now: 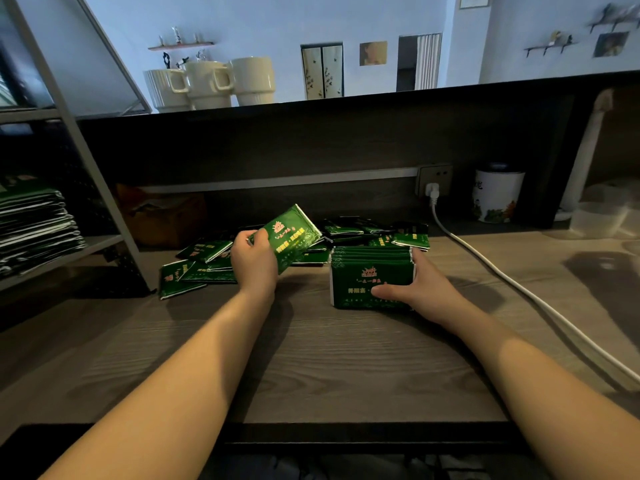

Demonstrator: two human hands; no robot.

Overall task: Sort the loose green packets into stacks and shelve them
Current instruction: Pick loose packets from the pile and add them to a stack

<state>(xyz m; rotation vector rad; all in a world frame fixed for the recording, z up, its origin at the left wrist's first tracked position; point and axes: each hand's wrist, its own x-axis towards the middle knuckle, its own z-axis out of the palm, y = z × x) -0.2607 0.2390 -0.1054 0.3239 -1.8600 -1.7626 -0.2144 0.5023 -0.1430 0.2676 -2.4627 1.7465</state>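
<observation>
On the wooden surface [311, 358], the left hand [254, 261] pinches one green packet [289, 235] lifted above the loose packets [201, 268], while the right hand [420, 289] has its grip wrapped around an upright stack [369, 277], with more packets piled on the shelf [34, 223] at far left.

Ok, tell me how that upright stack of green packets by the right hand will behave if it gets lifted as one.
The stack is many separate thin packets, so it will likely fan or spill unless squeezed from both sides. The glossy wrappers suggest the packets may slide against each other. It stands on edge, braced by the right hand, so it probably tips if released.
</observation>
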